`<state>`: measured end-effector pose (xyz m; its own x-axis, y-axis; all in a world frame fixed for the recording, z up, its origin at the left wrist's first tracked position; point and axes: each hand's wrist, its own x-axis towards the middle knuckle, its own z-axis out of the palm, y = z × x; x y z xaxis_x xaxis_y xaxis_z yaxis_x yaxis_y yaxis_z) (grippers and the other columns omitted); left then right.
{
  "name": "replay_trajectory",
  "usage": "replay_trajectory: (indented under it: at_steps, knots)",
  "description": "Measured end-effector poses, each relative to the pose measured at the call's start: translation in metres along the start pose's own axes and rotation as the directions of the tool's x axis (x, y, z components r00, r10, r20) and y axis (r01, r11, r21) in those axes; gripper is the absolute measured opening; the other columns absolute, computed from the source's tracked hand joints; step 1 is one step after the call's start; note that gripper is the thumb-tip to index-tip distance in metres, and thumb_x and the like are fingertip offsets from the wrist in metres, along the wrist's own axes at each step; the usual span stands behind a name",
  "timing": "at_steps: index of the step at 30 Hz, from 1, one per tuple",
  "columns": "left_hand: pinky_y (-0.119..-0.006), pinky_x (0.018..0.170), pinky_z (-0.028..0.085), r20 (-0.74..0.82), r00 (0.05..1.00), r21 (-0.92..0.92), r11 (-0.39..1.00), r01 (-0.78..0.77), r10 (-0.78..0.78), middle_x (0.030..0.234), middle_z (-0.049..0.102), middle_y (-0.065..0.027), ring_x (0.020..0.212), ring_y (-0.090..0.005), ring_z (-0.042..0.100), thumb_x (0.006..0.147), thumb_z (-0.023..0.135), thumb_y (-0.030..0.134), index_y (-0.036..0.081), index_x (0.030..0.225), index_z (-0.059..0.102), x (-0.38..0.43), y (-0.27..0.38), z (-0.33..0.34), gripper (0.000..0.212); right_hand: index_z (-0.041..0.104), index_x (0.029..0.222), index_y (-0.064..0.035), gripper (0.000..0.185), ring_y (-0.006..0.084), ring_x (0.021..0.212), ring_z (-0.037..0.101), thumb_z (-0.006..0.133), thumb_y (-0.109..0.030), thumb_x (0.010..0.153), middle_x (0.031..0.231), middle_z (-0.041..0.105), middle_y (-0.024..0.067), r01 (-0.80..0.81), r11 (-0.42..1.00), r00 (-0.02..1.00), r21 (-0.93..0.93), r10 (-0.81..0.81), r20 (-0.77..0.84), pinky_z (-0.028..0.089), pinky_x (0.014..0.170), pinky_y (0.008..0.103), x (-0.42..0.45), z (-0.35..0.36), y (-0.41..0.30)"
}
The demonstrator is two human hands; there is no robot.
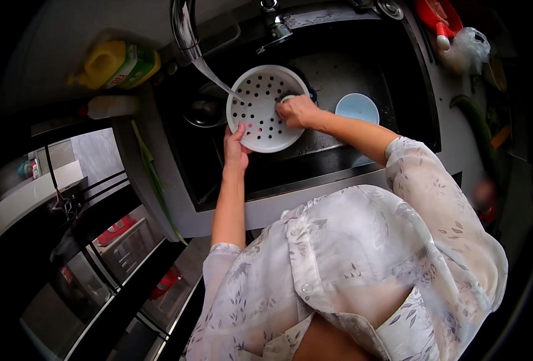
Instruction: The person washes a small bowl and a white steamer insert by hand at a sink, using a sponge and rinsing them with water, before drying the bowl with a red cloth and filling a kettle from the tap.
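My left hand (238, 146) grips the lower left rim of a round white perforated steamer tray (262, 106), thumb on top and fingers beneath. Water runs from a chrome faucet (187, 34) onto the tray's left part. Over the tray's right side, my right hand (297, 111) is closed on a small pale thing with a dark edge, mostly hidden by the fingers. The tray is held above a dark sink (334, 72).
A light blue bowl (357, 107) sits in the sink at right, a dark pan (204, 112) at left. A yellow jug (117, 64) and white bottle (113, 107) stand left, near a green leaf (149, 162). On the right counter are a plastic bag (467, 49) and a long green vegetable (476, 126).
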<state>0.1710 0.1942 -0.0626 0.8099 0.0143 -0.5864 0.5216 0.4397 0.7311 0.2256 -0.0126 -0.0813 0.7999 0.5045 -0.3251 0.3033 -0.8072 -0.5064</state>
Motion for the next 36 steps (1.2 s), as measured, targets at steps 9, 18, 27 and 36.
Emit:
replay_trajectory:
  at_steps: [9,18,27,36]
  knots:
    - [-0.040,0.091,0.040,0.014,0.981,-0.243,0.951,0.189,-0.192,0.114,0.055,-0.0066,0.104,-0.0210,0.052,0.090,0.039,0.052,0.010,0.117,0.050,0.000,-0.018,0.005,0.051,0.051,0.073,-0.0055,0.011,0.0076,0.039,0.030,0.053,0.001,0.065,0.051,0.040,0.0006,-0.311,-0.265,0.920,0.913,0.158,0.360,0.016,0.036,0.0239,0.020,0.018,-0.067]
    - [-0.032,0.087,0.042,0.016,0.993,0.140,0.983,-0.115,0.114,0.107,0.058,-0.0058,0.102,-0.0171,0.054,0.086,0.058,0.034,0.008,0.117,0.051,0.003,0.011,0.016,0.042,0.067,0.085,-0.0062,0.025,0.0282,0.090,0.063,0.050,-0.015,0.070,0.091,0.065,0.0161,-0.080,0.996,0.976,-0.045,0.087,0.199,0.050,0.079,0.0362,0.002,0.002,-0.019]
    - [-0.041,0.057,0.058,-0.056,0.970,0.144,0.960,0.242,-0.236,0.089,0.058,-0.0100,0.074,-0.0258,0.063,0.058,0.050,-0.004,-0.001,0.101,0.052,0.003,-0.011,0.012,0.043,0.060,0.086,-0.0110,0.025,0.0285,0.079,0.061,0.058,-0.010,0.061,0.081,0.063,0.0086,0.264,0.936,0.933,0.232,-0.186,-0.309,0.048,0.066,0.0393,0.036,-0.025,-0.022]
    - [-0.048,0.061,0.057,-0.070,0.939,0.069,0.937,0.341,-0.336,0.097,0.060,-0.0199,0.078,-0.0332,0.064,0.069,0.050,0.010,-0.005,0.106,0.050,-0.010,0.025,-0.014,0.040,0.059,0.090,-0.0048,0.031,0.0305,0.082,0.060,0.066,-0.029,0.071,0.077,0.061,0.0151,0.228,0.886,0.934,0.404,-0.316,0.166,0.046,0.068,0.0404,-0.031,-0.035,-0.047]
